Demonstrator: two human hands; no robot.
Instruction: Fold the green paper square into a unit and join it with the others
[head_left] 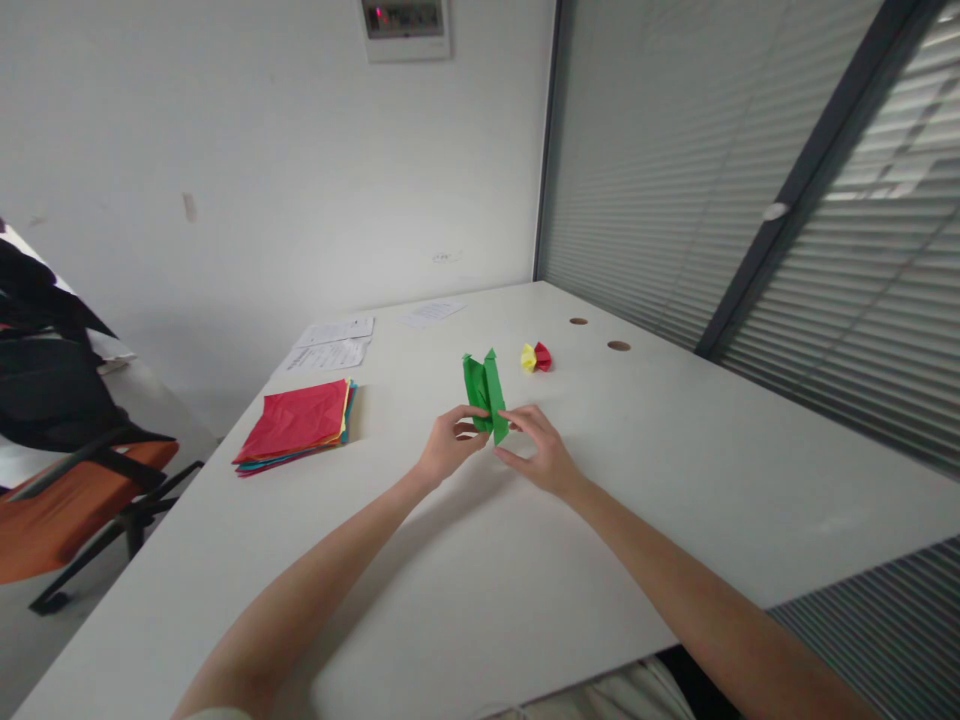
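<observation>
A folded sheet of green paper (pixel 484 388), creased into long upright flaps, is held just above the white table. My left hand (pixel 452 440) pinches its lower left edge between thumb and fingers. On the other side, my right hand (pixel 543 452) grips the lower right edge with the fingertips, its thumb near the bottom corner. The fingers partly hide the paper's lower end. Beyond my right hand lies a small folded paper piece (pixel 536 357), yellow on one half and red on the other.
To the left, a stack of coloured paper sheets (pixel 296 420) has red on top. Printed pages (pixel 330 343) lie near the table's far left edge. Two round holes pierce the table (pixel 675 450) at the far right. An orange chair (pixel 90 495) stands left; blinds (pixel 750 200) line the right.
</observation>
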